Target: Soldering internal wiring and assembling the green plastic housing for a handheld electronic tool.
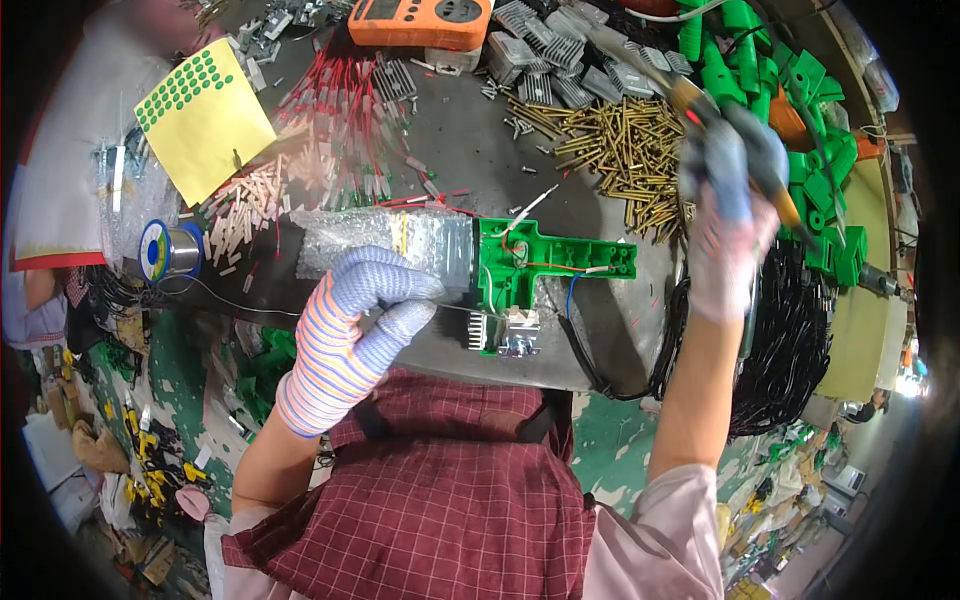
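My left hand (365, 335), in a striped knit glove, is closed in a pinch on thin solder wire (245, 309). That wire trails from a blue-rimmed spool (170, 250), and its tip points toward a green plastic housing half (520, 262). Inside the open housing lie red, white and blue wires, with a metal heat sink (517, 335) at its near edge. A black cable runs off from it. My right hand (728, 215), also gloved and smeared by motion, is raised at the right around a long black-and-orange tool (765, 160); its exact kind is blurred.
Brass screws (630, 150) and finned metal heat sinks (545, 50) are heaped at the back. An orange meter (420, 22), red-wired parts (345, 120), white sleeves (245, 205) and a yellow sticker sheet (205, 120) lie leftward. Green housings (825, 170) and black cables (785, 345) crowd the right.
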{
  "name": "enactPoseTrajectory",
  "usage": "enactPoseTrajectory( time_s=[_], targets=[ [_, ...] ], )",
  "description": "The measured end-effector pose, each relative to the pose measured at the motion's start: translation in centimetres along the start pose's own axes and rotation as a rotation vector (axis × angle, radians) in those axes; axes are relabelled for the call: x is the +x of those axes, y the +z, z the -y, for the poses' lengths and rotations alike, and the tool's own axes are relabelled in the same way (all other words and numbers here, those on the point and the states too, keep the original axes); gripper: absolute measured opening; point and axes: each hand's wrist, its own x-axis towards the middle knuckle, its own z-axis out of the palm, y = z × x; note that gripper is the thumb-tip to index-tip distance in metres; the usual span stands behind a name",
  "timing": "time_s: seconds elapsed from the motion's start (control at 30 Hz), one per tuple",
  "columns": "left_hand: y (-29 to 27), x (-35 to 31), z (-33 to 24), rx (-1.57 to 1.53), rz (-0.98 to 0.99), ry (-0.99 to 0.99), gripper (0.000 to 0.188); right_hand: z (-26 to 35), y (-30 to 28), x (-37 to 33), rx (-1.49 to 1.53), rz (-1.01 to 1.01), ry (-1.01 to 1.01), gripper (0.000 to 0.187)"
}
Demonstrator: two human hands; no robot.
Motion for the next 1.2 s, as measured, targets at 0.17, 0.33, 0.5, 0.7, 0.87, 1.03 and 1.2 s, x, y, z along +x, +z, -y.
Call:
enactPoseTrajectory(
  time_s=[0.17,0.33,0.5,0.7,0.87,1.03,1.2],
  targets=[
    [1.1,0.3,-0.1,0.027,0.057,-0.067,0.015,0.5,-7.0,-6.7,0.26,-0.251,0.259,0.024],
    [2.1,0.3,-0.3,0.146,0.013,-0.027,0.012,-3.0,-9.6,-9.3,0.373,-0.311,0.372,0.024],
    [1.9,0.6,-0.2,0.25,0.058,0.076,0.014,-3.1,-8.3,-9.6,0.333,-0.192,0.405,0.02],
    [2.1,0.6,-0.1,0.396,0.045,0.145,0.017,-2.7,-7.4,-9.7,0.269,-0.16,0.399,0.021],
    [2.5,0.8,0.0,0.45,0.043,0.164,0.017,-2.7,-7.3,-9.8,0.221,-0.17,0.397,0.021],
    [2.3,0.7,0.3,0.484,0.056,0.175,0.019,-2.7,-7.1,-9.9,0.206,-0.193,0.401,0.022],
    [2.2,0.9,0.3,0.541,0.078,0.246,0.019,-3.0,-7.1,-9.9,0.231,-0.177,0.375,0.021]
  ],
)
